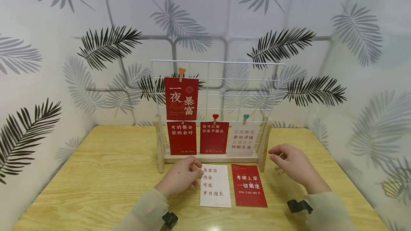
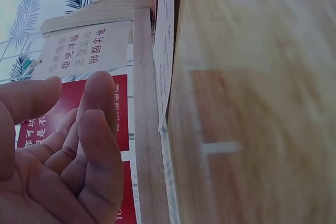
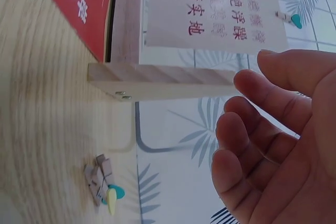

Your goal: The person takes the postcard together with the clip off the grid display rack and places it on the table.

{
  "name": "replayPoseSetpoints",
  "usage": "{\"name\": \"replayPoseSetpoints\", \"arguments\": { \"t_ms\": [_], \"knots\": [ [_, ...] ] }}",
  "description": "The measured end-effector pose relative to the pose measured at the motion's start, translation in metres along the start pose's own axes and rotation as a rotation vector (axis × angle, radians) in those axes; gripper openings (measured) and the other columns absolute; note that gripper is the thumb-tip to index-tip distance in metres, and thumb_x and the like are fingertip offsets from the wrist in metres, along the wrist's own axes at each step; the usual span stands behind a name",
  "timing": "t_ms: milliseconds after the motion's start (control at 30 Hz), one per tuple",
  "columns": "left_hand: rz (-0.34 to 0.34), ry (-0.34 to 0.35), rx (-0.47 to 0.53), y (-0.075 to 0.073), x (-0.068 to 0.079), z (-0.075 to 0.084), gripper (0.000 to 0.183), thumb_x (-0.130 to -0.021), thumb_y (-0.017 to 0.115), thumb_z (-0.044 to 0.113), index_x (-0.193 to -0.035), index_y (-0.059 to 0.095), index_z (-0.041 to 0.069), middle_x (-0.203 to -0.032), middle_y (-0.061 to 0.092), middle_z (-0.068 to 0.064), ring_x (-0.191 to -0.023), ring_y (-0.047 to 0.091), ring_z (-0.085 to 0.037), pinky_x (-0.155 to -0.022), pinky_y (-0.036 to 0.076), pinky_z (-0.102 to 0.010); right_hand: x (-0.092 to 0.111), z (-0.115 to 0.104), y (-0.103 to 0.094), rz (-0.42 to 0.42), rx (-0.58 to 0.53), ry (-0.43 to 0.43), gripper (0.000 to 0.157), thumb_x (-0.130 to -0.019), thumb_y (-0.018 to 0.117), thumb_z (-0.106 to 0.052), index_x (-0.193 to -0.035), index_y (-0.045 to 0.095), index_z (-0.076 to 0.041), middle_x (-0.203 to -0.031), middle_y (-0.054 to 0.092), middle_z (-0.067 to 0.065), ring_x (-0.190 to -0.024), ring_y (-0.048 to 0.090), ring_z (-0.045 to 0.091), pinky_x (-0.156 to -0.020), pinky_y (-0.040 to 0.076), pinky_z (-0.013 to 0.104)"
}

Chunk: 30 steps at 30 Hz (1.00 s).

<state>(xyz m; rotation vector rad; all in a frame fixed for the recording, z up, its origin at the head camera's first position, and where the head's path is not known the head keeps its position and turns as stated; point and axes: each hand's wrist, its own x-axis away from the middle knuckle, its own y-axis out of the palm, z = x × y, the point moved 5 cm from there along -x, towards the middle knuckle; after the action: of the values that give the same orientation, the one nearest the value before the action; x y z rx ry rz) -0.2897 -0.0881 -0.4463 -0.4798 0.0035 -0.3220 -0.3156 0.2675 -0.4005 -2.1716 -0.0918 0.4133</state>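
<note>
My left hand (image 1: pixel 183 174) hovers by the left edge of a white card (image 1: pixel 219 202), its fingers loosely curled around nothing. Beside the right post of a white wire grid rack (image 1: pixel 218 61) is my right hand (image 1: pixel 297 167), fingers bent and holding nothing. A red card (image 1: pixel 250 199) lies right of the white one, both in front of the rack's wooden base (image 1: pixel 212 158). Clipped on the grid are an upper red card (image 1: pixel 176 111), two lower red cards (image 1: pixel 179 143) (image 1: pixel 213 143) and a pale translucent card (image 1: pixel 240 152).
Small wooden clothespins (image 3: pixel 100 174) with coloured tops lie on the table right of the rack, partly behind my right hand in the head view. Heart-topped clothespins, orange (image 1: pixel 182 71), red (image 1: pixel 216 117) and teal (image 1: pixel 245 117), hold cards. A leaf-patterned wall covering (image 1: pixel 369 81) surrounds the wooden table (image 1: pixel 96 174).
</note>
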Motion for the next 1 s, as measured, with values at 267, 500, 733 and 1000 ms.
{"name": "replayPoseSetpoints", "arguments": {
  "t_ms": [267, 500, 733, 1000],
  "knots": [
    [0.040, 0.020, -0.001, -0.005, 0.001, 0.005, 0.026, -0.098, 0.069, 0.024, -0.118, 0.060, 0.009, -0.089, 0.068, -0.012, -0.073, 0.069, -0.026, -0.059, 0.050, -0.035, -0.004, -0.021, 0.001, -0.013, 0.006, -0.050, 0.017, -0.097, 0.069, -0.020, -0.111, 0.073, -0.011, -0.094, 0.062, -0.002, -0.075, 0.057, 0.017, -0.058, 0.050, 0.033],
    [0.065, 0.039, -0.001, -0.013, 0.000, 0.010, 0.024, -0.097, 0.069, 0.024, -0.116, 0.061, 0.012, -0.095, 0.069, -0.012, -0.075, 0.070, -0.026, -0.064, 0.052, -0.036, -0.010, -0.043, 0.002, -0.005, 0.021, -0.112, 0.017, -0.097, 0.070, -0.021, -0.110, 0.073, -0.011, -0.095, 0.061, -0.003, -0.081, 0.056, 0.018, -0.063, 0.050, 0.034],
    [0.112, 0.057, 0.001, -0.022, 0.002, 0.016, 0.024, -0.098, 0.068, 0.024, -0.117, 0.060, 0.013, -0.096, 0.070, -0.008, -0.076, 0.070, -0.024, -0.067, 0.051, -0.037, -0.018, -0.066, 0.001, 0.012, 0.046, -0.173, 0.016, -0.096, 0.071, -0.021, -0.110, 0.074, -0.013, -0.097, 0.064, -0.005, -0.084, 0.057, 0.016, -0.070, 0.049, 0.036],
    [0.168, 0.094, -0.014, -0.032, 0.008, 0.023, 0.022, -0.097, 0.069, 0.021, -0.115, 0.061, 0.012, -0.091, 0.067, -0.002, -0.071, 0.070, -0.020, -0.066, 0.055, -0.037, -0.024, -0.090, 0.002, 0.027, 0.054, -0.204, 0.018, -0.096, 0.071, -0.024, -0.111, 0.074, -0.014, -0.107, 0.061, -0.003, -0.092, 0.059, 0.017, -0.076, 0.051, 0.039]
  ]
}}
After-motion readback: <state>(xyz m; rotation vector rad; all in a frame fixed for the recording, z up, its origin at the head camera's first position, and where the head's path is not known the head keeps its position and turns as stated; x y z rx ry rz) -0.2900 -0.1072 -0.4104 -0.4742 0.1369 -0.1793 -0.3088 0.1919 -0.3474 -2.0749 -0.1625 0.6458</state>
